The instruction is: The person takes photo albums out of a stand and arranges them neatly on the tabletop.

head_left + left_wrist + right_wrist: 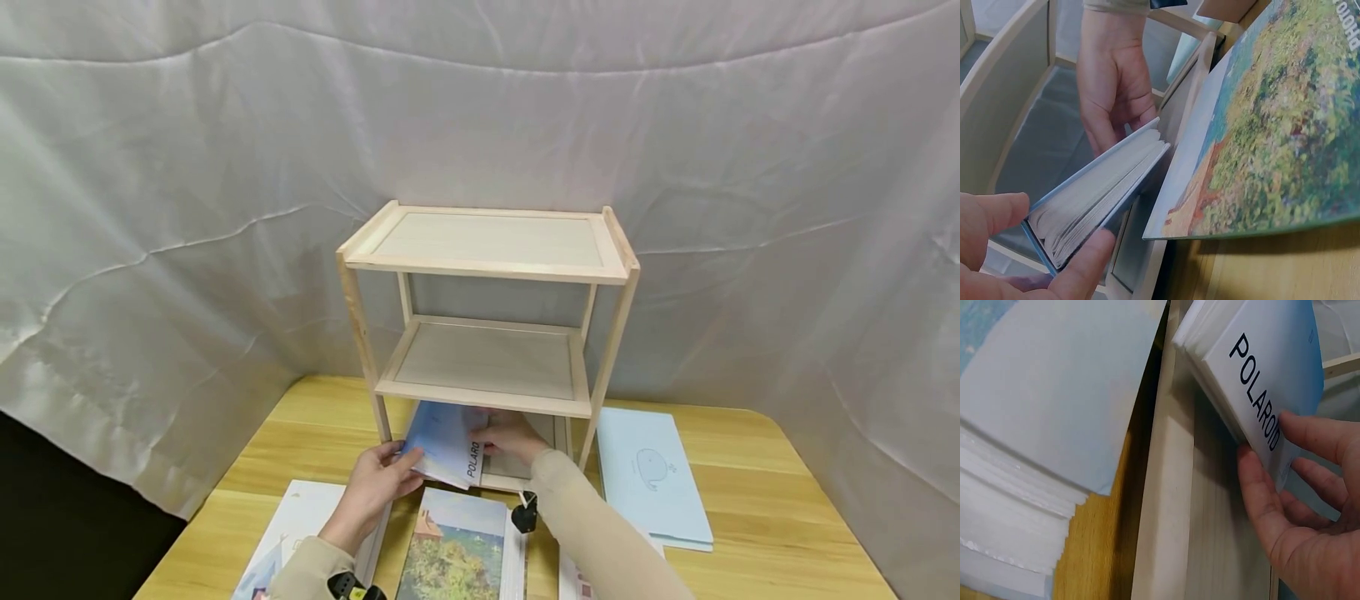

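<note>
A small blue-and-white photo album (444, 442) with "POLAROID" on its cover is held tilted at the lowest shelf (517, 454) of a pale wooden rack. My left hand (378, 487) grips its left end, thumb on one cover and fingers on the other, as the left wrist view shows. At the opposite end my right hand (510, 435) pinches the album beside the lettering. The many page edges (1094, 187) face the left wrist camera, slightly fanned. Part of the shelf is hidden behind the album and the right hand.
The rack's middle shelf (487, 358) overhangs both hands. Before the rack lies a landscape-covered album (453, 550), with a white album (307, 517) to its left. A light-blue whale album (652, 475) lies right; another is partly under the right sleeve. Grey curtain (495, 125) hangs behind.
</note>
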Demonstrator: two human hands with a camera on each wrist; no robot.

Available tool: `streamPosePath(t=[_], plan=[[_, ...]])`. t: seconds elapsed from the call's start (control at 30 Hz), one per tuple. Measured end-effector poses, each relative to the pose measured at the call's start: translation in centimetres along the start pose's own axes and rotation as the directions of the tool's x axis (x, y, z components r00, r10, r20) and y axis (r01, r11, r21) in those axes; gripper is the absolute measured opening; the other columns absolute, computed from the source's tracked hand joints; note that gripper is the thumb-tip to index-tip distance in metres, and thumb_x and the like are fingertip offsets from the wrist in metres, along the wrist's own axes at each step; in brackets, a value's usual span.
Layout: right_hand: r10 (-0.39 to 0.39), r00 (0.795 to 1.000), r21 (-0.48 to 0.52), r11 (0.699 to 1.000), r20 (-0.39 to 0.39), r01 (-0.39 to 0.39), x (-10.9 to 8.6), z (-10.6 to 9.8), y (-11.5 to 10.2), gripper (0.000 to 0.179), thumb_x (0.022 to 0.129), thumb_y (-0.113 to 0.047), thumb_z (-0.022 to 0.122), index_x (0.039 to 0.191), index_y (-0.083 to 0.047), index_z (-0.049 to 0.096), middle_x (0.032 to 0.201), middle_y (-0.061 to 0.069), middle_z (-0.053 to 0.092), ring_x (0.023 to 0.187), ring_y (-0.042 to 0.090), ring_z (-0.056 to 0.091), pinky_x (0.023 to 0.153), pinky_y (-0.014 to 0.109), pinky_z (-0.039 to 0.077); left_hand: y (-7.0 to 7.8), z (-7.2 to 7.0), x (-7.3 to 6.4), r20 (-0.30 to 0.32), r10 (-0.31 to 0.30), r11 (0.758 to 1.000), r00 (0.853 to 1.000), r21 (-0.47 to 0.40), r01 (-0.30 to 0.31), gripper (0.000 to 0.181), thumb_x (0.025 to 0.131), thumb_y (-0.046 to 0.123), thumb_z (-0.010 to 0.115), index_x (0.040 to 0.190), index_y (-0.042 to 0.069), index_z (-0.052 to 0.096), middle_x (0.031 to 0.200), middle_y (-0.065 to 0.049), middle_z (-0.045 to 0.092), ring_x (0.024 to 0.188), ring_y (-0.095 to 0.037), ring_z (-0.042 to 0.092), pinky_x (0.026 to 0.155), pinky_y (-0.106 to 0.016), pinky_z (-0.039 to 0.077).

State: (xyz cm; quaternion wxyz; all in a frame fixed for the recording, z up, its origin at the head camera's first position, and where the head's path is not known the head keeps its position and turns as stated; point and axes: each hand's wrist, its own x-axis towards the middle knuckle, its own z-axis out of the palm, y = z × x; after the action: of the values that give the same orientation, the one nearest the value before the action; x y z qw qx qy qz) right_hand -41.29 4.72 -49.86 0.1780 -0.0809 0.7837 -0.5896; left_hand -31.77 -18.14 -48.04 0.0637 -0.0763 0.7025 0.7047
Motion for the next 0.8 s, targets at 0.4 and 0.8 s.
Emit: streamPosePath(t=[0.4, 0.8], plan=[[-0.009, 1.0, -0.001, 1.0, -0.02, 0.009, -0.7, 0.0, 0.0, 0.064, 0.087, -0.006, 0.074, 0.146, -0.005, 0.049, 0.151, 0.023, 0.045, 0.116, 0.036, 0.064, 0.093, 0.046, 0.059, -0.1, 0.3, -0.4, -0.017, 0.015, 1.0, 1.0, -0.005, -0.016, 0.06, 0.099, 0.019, 0.065, 0.142, -0.015, 0.04, 0.123, -0.029, 0.058, 0.101, -0.027, 0.069, 0.091, -0.038, 0.06], [-0.06, 0.998, -0.002, 0.998, -0.03, 0.06, -1.8, -0.1, 0.0, 0.063, 0.087, -0.008, 0.075, 0.145, -0.006, 0.05, 0.134, 0.021, 0.057, 0.105, 0.027, 0.067, 0.089, 0.042, 0.061, -0.1, 0.1, -1.0, -0.072, 0.014, 1.0, 0.997, -0.01, -0.014, 0.06, 0.095, 0.013, 0.069, 0.142, -0.013, 0.041, 0.119, -0.026, 0.059, 0.095, -0.023, 0.069, 0.089, -0.038, 0.061]])
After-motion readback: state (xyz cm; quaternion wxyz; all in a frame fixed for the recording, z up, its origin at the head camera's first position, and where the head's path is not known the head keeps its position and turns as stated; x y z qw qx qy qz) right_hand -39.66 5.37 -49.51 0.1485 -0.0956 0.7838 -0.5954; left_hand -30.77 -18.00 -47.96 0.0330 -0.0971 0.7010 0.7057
